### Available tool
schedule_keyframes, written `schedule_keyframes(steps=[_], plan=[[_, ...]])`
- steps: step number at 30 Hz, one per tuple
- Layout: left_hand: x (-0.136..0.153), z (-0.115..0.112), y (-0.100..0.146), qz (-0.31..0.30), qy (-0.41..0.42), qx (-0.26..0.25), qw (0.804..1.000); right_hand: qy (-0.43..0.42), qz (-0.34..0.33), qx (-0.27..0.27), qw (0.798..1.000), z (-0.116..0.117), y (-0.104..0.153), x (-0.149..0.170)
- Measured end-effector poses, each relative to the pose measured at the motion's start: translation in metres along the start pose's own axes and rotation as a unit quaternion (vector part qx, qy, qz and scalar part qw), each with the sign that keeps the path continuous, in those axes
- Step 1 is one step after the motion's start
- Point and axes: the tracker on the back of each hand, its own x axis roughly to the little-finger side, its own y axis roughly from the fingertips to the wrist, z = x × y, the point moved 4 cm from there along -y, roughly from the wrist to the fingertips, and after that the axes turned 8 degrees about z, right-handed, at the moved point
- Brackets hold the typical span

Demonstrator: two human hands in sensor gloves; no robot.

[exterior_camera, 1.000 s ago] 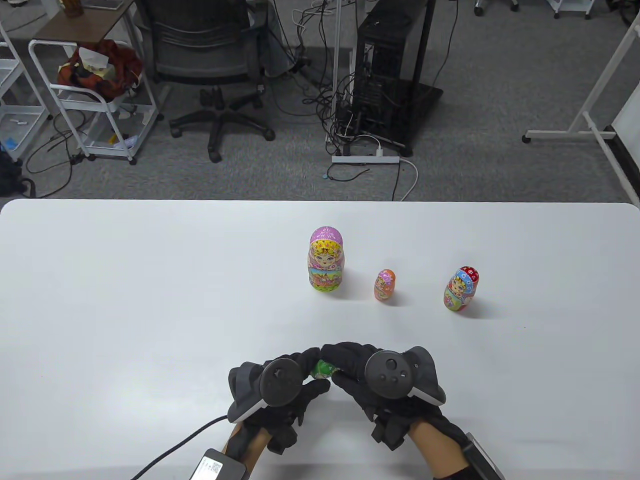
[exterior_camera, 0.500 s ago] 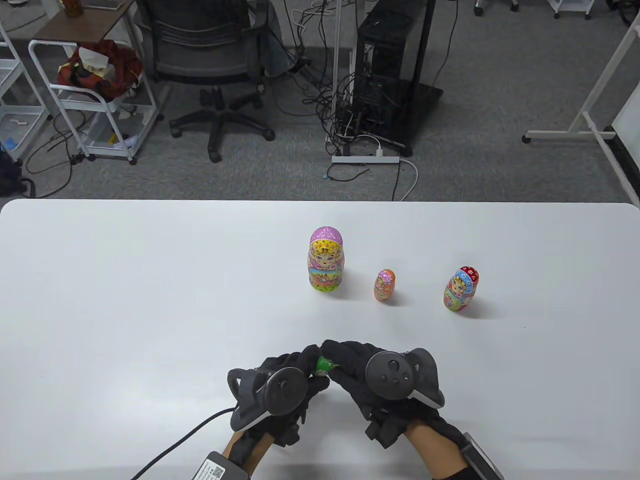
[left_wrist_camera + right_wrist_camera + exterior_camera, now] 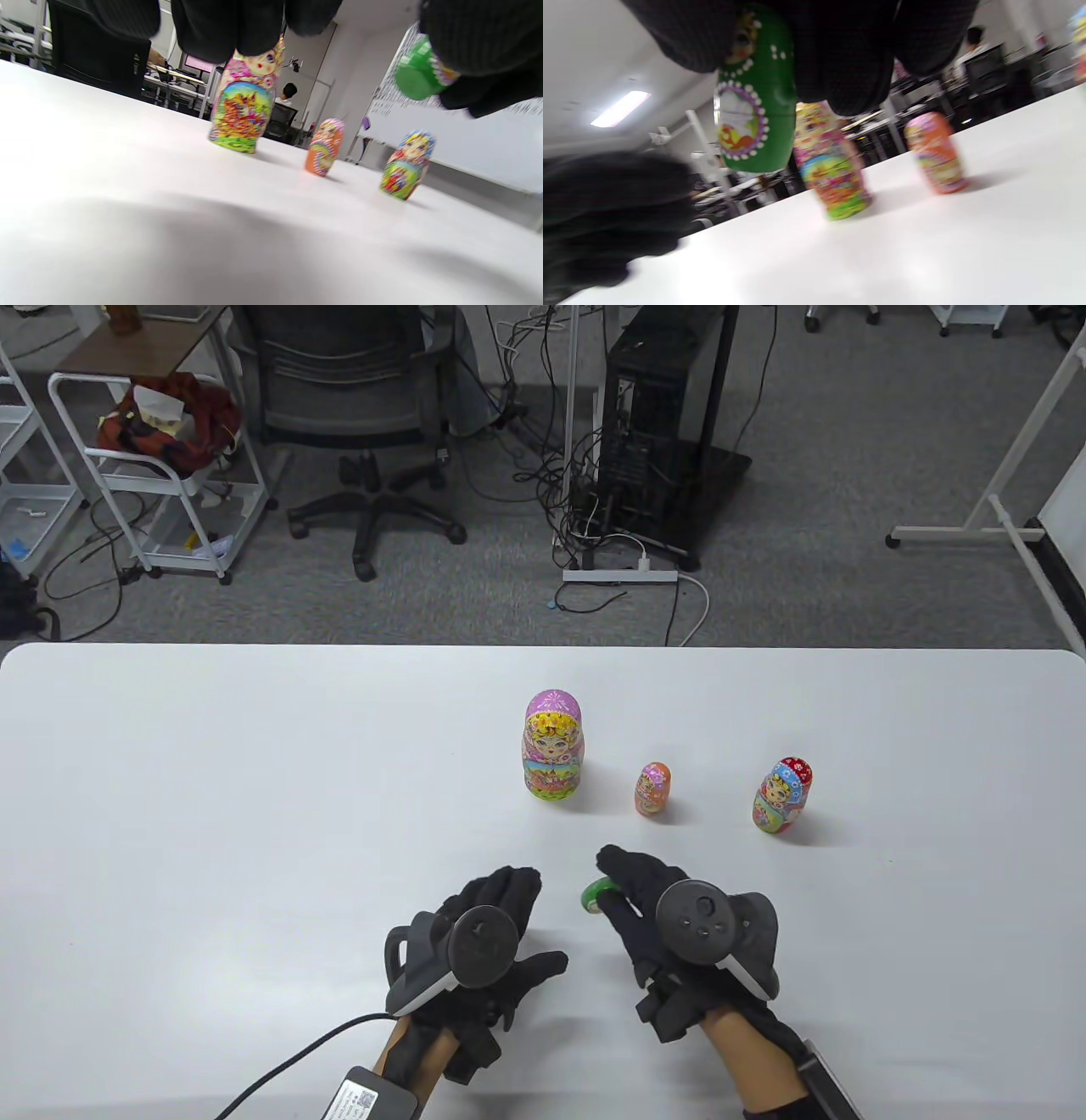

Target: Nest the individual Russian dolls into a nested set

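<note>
Table view: the right hand (image 3: 670,933) grips a small green doll (image 3: 596,893) in its fingers (image 3: 624,869), held above the white worktop (image 3: 254,814); the right wrist view shows the green doll (image 3: 755,110) painted with a white-dotted oval panel, no legible writing on it. The left hand (image 3: 475,950) hovers apart from it, fingers loosely spread and holding nothing. Farther back stand three closed dolls, well apart from each other: a tall pink-headed doll (image 3: 553,745), a small orange doll (image 3: 652,789) and a blue-and-red doll (image 3: 782,796). Whether any of them holds another doll inside cannot be told. A small box with a label (image 3: 365,1099) lies by the left wrist; its print is too small to read.
</note>
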Motion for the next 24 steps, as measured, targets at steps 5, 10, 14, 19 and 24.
schedule_keyframes(steps=[5,10,14,19,24], plan=[[0.018,-0.006,-0.006,0.045,-0.073,0.018,0.996,0.110,0.108,0.015,0.988,0.000,-0.013,0.045],[0.023,-0.008,-0.007,0.062,-0.119,0.006,0.991,0.203,0.175,-0.018,0.963,0.015,-0.018,0.076],[0.021,-0.008,-0.008,0.059,-0.139,0.000,0.988,0.226,0.201,-0.039,0.952,0.025,-0.020,0.088],[0.020,-0.009,-0.007,0.057,-0.135,0.001,0.989,0.224,0.212,-0.062,0.949,0.031,-0.021,0.095],[0.019,-0.003,-0.007,0.051,-0.117,-0.029,0.991,0.264,0.201,-0.076,0.940,0.035,-0.018,0.087]])
